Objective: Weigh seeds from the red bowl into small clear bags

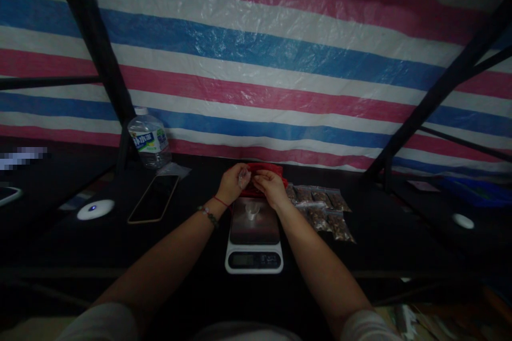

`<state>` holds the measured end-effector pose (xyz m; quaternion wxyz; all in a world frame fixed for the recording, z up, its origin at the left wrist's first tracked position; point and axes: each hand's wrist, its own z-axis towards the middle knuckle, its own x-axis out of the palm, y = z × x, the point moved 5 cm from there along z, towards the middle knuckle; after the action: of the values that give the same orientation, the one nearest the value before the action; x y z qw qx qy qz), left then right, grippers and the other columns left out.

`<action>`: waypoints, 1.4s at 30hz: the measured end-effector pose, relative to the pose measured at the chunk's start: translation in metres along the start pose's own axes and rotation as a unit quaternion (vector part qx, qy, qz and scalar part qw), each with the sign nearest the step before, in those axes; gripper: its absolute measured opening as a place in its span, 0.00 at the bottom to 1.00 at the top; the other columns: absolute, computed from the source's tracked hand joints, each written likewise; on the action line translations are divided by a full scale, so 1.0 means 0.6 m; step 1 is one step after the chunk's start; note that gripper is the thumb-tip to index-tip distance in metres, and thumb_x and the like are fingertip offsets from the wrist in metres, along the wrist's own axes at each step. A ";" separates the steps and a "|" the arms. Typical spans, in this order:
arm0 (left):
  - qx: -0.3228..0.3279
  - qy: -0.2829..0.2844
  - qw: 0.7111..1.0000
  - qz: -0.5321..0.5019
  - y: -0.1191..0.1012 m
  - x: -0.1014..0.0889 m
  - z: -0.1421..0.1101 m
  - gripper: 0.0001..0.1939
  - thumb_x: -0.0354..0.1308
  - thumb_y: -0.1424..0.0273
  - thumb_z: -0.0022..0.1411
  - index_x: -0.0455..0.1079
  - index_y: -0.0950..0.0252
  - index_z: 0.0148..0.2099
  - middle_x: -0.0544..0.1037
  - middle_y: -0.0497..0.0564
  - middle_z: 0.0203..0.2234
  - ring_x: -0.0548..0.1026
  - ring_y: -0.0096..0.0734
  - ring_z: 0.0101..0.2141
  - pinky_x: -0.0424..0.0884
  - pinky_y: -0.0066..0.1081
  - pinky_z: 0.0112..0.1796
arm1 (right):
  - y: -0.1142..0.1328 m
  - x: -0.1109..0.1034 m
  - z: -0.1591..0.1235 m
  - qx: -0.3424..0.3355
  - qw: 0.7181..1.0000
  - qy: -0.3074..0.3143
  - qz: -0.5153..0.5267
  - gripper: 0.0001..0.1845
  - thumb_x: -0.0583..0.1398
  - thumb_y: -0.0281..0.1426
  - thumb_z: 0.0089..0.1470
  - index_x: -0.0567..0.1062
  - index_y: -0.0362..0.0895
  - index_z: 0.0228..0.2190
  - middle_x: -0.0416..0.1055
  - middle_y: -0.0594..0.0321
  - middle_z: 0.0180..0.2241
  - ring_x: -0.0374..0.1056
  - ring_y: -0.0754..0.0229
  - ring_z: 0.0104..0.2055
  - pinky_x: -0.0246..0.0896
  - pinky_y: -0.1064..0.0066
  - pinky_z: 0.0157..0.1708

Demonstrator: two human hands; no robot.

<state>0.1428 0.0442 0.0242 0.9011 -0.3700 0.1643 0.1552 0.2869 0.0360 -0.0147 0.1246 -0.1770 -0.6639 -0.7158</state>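
Behind a white kitchen scale (254, 262) lies a red plastic bag (264, 167), its mouth facing me. My left hand (232, 183) is at the bag's left side, fingers curled round a small clear plastic thing (241, 177) whose kind I cannot make out. Over the bag's opening, my right hand (272, 187) has its fingertips pinched together; whatever is between them is too small to tell. A small clear plastic cup (252, 210) stands on the scale's metal plate, between my wrists. The scale's display is unreadable.
Several clear zip bags of brown bits (340, 225) lie in rows to the right. At left are a phone (155, 200), a white oval device (96, 209) and a big water bottle (149, 141). Dark metal posts (102, 58) and a striped sheet (256, 64) rise behind.
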 end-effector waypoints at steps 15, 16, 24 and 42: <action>0.066 0.107 0.985 0.116 -0.022 0.014 0.006 0.08 0.56 0.72 0.52 0.68 0.65 0.37 0.76 0.51 0.32 0.74 0.33 0.35 0.68 0.30 0.39 | 0.039 0.014 -0.010 -0.229 0.922 0.098 -0.298 0.08 0.58 0.34 0.50 0.74 0.44 0.33 0.72 0.61 0.34 0.67 0.60 0.38 0.63 0.69 0.41; 0.075 0.117 0.981 0.137 -0.025 0.015 0.007 0.09 0.56 0.71 0.52 0.68 0.65 0.38 0.76 0.52 0.33 0.74 0.35 0.36 0.68 0.32 0.40 | 0.041 0.017 -0.010 -0.242 0.909 0.111 -0.322 0.08 0.58 0.32 0.51 0.75 0.44 0.33 0.72 0.60 0.36 0.67 0.60 0.41 0.61 0.67 0.45; 0.131 0.198 0.951 0.199 -0.050 0.014 0.003 0.21 0.60 0.67 0.49 0.68 0.61 0.48 0.75 0.53 0.43 0.71 0.42 0.45 0.63 0.39 0.49 | 0.046 0.033 -0.015 -0.220 0.862 0.218 -0.400 0.07 0.58 0.23 0.46 0.76 0.42 0.26 0.73 0.60 0.37 0.68 0.60 0.41 0.61 0.68 0.46; 0.049 0.239 0.954 0.175 0.004 -0.011 0.019 0.18 0.56 0.69 0.52 0.69 0.63 0.47 0.76 0.54 0.40 0.74 0.37 0.41 0.68 0.33 0.43 | 0.059 0.012 0.022 -0.066 0.691 0.213 -0.687 0.18 0.53 0.24 0.52 0.75 0.42 0.44 0.73 0.55 0.47 0.68 0.57 0.48 0.58 0.68 0.51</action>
<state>0.1381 0.0529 0.0334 0.8114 -0.3171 0.4443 0.2092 0.2961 0.0462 0.0211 -0.2763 0.4779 -0.5072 -0.6618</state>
